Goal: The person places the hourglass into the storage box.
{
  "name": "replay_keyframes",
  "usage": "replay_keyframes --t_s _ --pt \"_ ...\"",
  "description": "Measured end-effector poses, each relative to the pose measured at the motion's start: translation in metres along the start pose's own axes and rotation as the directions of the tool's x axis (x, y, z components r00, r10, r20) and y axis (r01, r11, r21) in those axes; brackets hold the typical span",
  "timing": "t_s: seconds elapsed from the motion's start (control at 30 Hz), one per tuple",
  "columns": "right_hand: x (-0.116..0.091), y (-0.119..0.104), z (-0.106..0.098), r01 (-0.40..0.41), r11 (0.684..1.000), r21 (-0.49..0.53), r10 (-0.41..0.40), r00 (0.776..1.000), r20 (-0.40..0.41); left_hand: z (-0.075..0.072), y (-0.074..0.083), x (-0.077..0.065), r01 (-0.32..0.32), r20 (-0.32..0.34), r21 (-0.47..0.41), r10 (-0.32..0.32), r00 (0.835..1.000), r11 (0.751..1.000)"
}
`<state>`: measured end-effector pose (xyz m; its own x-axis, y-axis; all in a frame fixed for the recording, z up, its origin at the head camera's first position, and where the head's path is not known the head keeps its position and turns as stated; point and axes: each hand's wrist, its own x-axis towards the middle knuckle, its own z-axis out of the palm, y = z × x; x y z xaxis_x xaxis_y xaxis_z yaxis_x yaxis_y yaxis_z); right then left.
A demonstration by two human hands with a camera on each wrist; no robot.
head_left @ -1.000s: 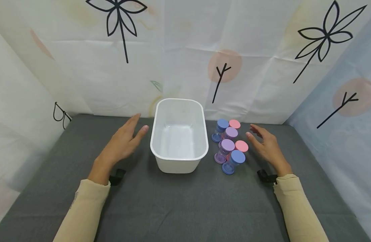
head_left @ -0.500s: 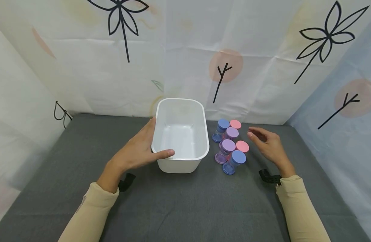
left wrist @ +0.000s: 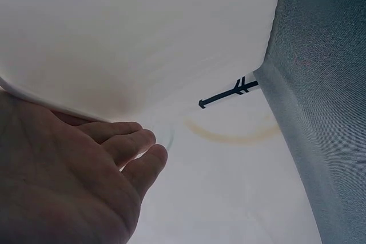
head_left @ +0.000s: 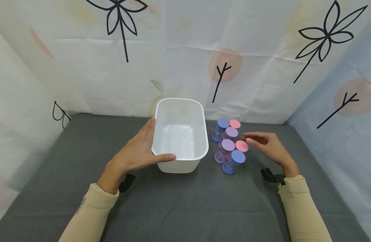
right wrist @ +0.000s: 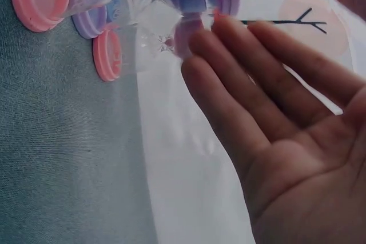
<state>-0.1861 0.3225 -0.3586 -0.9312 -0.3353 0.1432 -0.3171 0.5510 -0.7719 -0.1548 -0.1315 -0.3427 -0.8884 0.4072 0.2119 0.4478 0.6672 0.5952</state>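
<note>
A white plastic tub (head_left: 179, 166) stands on the grey cloth. My left hand (head_left: 135, 148) rests against its left side, fingers straight along the outside and thumb lying on the front rim. In the left wrist view that hand's fingers (left wrist: 137, 147) touch the tub's outer wall (left wrist: 143, 38). My right hand (head_left: 268, 148) hovers just right of several clear sand timers, fingers extended toward a pink-capped sand timer (head_left: 241, 146). In the right wrist view its fingers (right wrist: 246, 78) look straight, with nothing held. Nearby stand a purple-capped sand timer (head_left: 227, 145) and a blue-capped sand timer (head_left: 238, 156).
Behind these are another blue-capped sand timer (head_left: 223, 123), a purple-capped one (head_left: 231, 132) and a pink-capped one (head_left: 235, 124). A white patterned curtain (head_left: 185, 50) borders the table's back and sides. The grey tablecloth (head_left: 185, 208) extends toward me.
My left hand has moved right and come to rest on the tub's left side and front rim. The right hand has shifted slightly left and down, closer to the front pink cap.
</note>
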Motion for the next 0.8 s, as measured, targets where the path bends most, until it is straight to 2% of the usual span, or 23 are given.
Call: replay_keyframes --t_s 0.13,0.23,0.33,0.57,0.8 --pt "-0.001 0.007 -0.004 0.009 0.992 0.124 -0.022 0.995 0.100 0.000 -0.001 0.000 0.007 0.002 0.004 -0.007 1.000 1.000" --pt "-0.001 0.013 -0.006 0.017 0.971 0.239 -0.059 0.983 0.171 0.000 -0.001 0.000 0.011 0.003 0.003 -0.011 1.000 1.000" --pt "-0.001 0.017 -0.006 0.020 0.952 0.307 -0.092 0.971 0.222 0.001 -0.001 0.000 0.011 0.000 -0.004 -0.011 1.000 1.000" --pt "0.001 0.024 -0.004 0.024 0.935 0.355 -0.125 0.956 0.265 0.002 -0.002 0.000 0.003 -0.007 -0.010 -0.003 1.000 1.000" --pt "0.002 0.025 -0.004 0.035 0.931 0.364 -0.136 0.957 0.255 0.003 -0.002 0.000 -0.006 -0.006 -0.024 0.006 1.000 1.000"
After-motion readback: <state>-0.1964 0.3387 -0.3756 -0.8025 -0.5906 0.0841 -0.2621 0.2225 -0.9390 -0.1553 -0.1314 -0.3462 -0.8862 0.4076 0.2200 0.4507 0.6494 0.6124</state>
